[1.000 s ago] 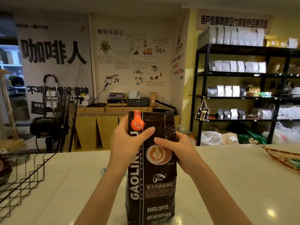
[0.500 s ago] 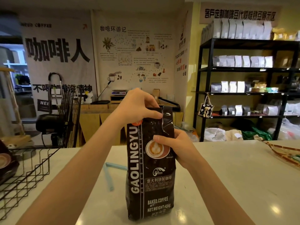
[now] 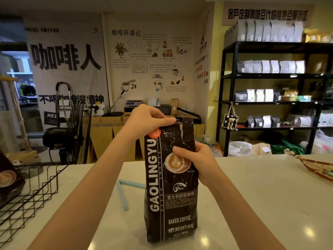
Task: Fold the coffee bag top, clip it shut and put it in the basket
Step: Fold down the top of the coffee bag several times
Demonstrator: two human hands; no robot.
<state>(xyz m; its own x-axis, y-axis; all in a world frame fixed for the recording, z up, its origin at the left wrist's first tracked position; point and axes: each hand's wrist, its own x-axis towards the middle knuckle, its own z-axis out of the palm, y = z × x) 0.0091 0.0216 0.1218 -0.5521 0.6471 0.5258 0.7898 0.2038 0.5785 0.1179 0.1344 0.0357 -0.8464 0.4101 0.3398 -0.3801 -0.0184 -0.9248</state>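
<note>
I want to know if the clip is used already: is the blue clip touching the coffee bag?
Cannot tell. In the head view the blue clip lies open on the counter, and one arm runs behind the coffee bag, which hides any contact.

- The coffee bag [image 3: 171, 186] stands upright on the bench [image 3: 261, 204], near its front edge.
- The bag clip [image 3: 124, 192] lies on the bench just left of the bag.
- The wire basket [image 3: 32, 192] sits at the bench's left edge, with another coffee bag [image 3: 8, 181] in it.
- A tray [image 3: 319, 168] lies at the right edge.
- Shelving [image 3: 270, 105] stands behind the bench, to the right.
</note>
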